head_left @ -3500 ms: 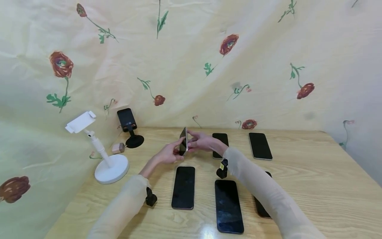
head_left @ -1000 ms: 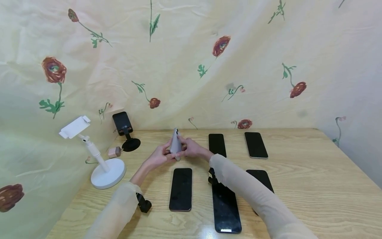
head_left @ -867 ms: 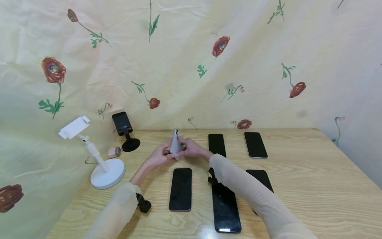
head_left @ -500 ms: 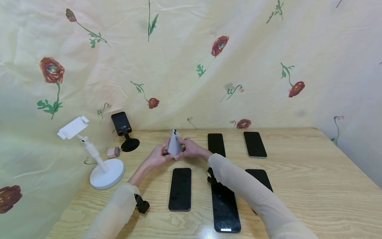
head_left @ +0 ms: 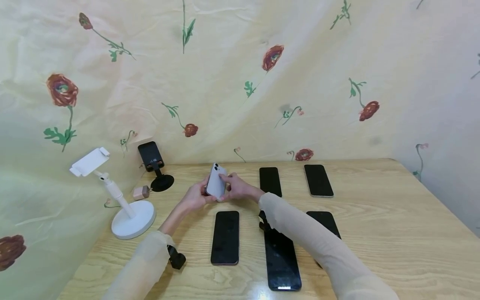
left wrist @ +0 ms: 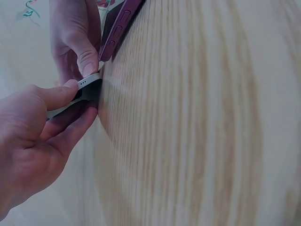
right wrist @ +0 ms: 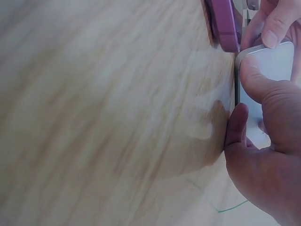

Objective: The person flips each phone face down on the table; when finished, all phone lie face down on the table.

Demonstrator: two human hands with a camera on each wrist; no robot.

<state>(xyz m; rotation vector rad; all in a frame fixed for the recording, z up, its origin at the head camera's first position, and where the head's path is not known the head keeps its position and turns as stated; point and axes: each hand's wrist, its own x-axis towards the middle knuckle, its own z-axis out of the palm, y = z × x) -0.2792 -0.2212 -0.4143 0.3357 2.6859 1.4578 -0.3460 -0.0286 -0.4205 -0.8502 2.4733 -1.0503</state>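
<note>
The right sleeve (head_left: 300, 233) hides part of two dark phones (head_left: 282, 258) — both wrist views blur.

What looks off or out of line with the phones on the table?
Only the white phone: left hand and right hand hold it tilted, back outward, while the other phones lie flat, screens up. No damage visible.

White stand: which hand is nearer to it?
Left. The left hand is beside the white stand, holding the phone; the right hand grips the phone's far side.

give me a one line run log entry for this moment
left hand: grips white phone | right hand: grips same phone | phone: off table, back showing | five phones flat, screens up
</note>
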